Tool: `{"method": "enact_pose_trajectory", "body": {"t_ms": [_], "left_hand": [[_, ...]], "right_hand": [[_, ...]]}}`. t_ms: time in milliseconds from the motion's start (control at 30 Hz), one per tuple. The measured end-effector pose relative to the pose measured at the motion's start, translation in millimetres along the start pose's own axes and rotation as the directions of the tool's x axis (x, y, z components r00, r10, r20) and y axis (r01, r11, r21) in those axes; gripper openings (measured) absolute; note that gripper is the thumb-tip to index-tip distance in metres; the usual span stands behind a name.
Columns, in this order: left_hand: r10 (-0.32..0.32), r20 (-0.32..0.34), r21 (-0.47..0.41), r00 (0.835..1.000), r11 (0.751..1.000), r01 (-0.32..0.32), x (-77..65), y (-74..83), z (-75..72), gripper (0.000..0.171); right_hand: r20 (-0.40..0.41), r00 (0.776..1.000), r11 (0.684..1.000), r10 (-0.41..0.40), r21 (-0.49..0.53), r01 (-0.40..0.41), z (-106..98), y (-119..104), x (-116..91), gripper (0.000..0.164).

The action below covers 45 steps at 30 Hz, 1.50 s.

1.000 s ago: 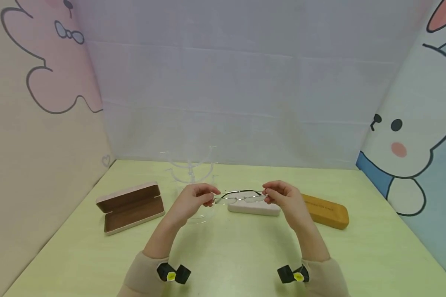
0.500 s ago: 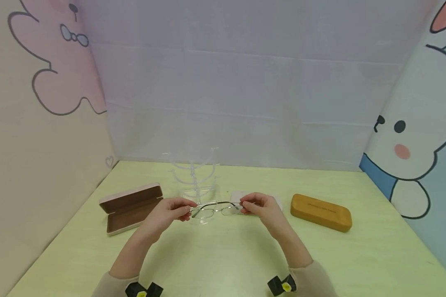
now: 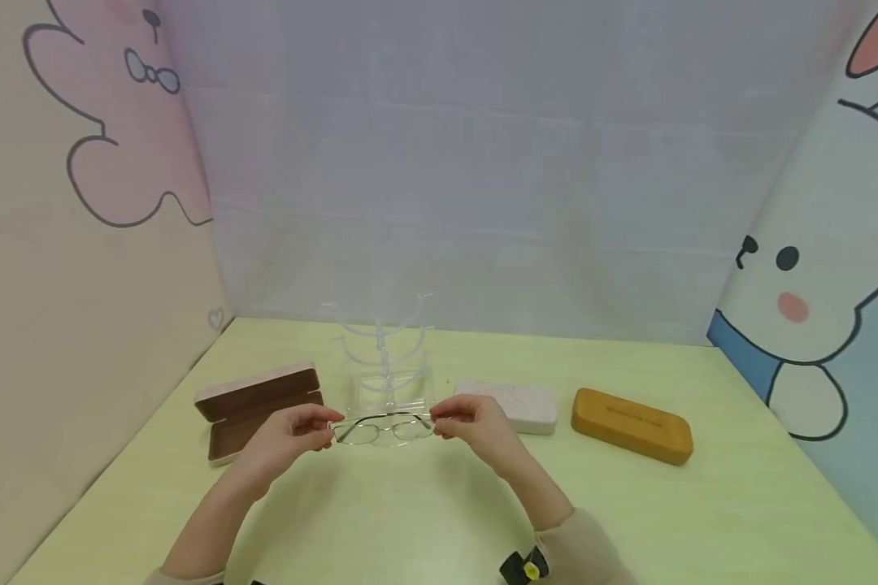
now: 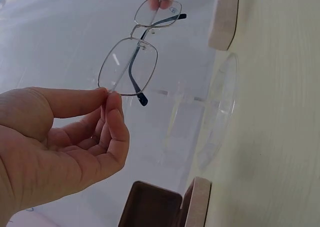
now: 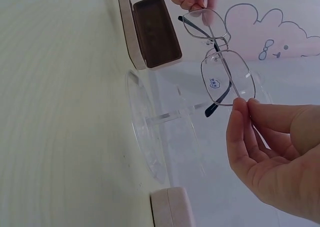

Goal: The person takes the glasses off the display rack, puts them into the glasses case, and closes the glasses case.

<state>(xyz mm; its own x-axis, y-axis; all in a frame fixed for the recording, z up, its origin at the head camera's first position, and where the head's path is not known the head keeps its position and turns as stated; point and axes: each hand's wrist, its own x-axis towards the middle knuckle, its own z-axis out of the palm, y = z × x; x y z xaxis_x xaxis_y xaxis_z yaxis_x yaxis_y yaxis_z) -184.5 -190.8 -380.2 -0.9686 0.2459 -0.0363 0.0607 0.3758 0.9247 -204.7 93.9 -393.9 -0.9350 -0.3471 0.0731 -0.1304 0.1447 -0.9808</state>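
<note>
A pair of thin metal-rimmed glasses [image 3: 367, 433] with dark temple tips hangs in the air between both hands, its temples folded behind the lenses. My left hand [image 3: 287, 443] pinches one outer end of the frame between thumb and fingertips; the left wrist view shows this pinch at the rim of the glasses [image 4: 128, 67]. At the other end, my right hand [image 3: 478, 426] pinches the frame the same way, and the right wrist view shows a small sticker on one lens of the glasses [image 5: 228, 78]. Right behind the glasses stands a clear acrylic display stand [image 3: 386, 357] with several curved tiers.
An eyeglass case [image 3: 259, 398] lies open at the left, brown inside. A white case [image 3: 530, 406] rests shut behind the right hand, and a mustard-yellow case [image 3: 632, 424] lies farther right. All stand on a pale yellow-green table [image 3: 746, 504] before a white backdrop [image 3: 475, 187].
Both hands have carried the glasses leftward and somewhat nearer, from in front of the white case to in front of the clear stand. The white case now shows more fully.
</note>
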Motion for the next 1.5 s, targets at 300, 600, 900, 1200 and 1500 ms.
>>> {"method": "enact_pose_trajectory", "body": {"t_ms": [300, 600, 900, 1200, 1500], "left_hand": [[-0.025, -0.060, 0.092, 0.998, 0.995, 0.030, -5.8, -9.9, -20.1, 0.027], [-0.067, -0.115, 0.103, 0.991, 0.992, 0.079, -11.3, -22.4, -37.4, 0.032], [-0.066, -0.164, 0.189, 0.984, 0.977, 0.097, -14.1, -37.5, -54.3, 0.031], [-0.061, -0.172, 0.302, 0.983, 0.947, 0.112, -11.6, -50.4, -71.2, 0.029], [-0.118, -0.255, 0.350, 0.960, 0.914, 0.205, -5.8, -62.7, -90.0, 0.032]], "right_hand": [[0.024, 1.000, 0.999, 0.012, -0.034, -0.011, 27.3, 6.7, 14.4, 0.021], [0.022, 1.000, 0.971, -0.008, -0.241, 0.013, 49.2, -1.6, 27.8, 0.017], [0.039, 0.999, 0.924, -0.036, -0.379, 0.048, 75.4, -3.1, 42.8, 0.013], [0.040, 0.992, 0.854, -0.120, -0.505, 0.124, 98.2, -4.8, 61.4, 0.010], [0.002, 0.985, 0.779, -0.173, -0.612, 0.138, 125.9, -5.0, 83.7, 0.008]]}}
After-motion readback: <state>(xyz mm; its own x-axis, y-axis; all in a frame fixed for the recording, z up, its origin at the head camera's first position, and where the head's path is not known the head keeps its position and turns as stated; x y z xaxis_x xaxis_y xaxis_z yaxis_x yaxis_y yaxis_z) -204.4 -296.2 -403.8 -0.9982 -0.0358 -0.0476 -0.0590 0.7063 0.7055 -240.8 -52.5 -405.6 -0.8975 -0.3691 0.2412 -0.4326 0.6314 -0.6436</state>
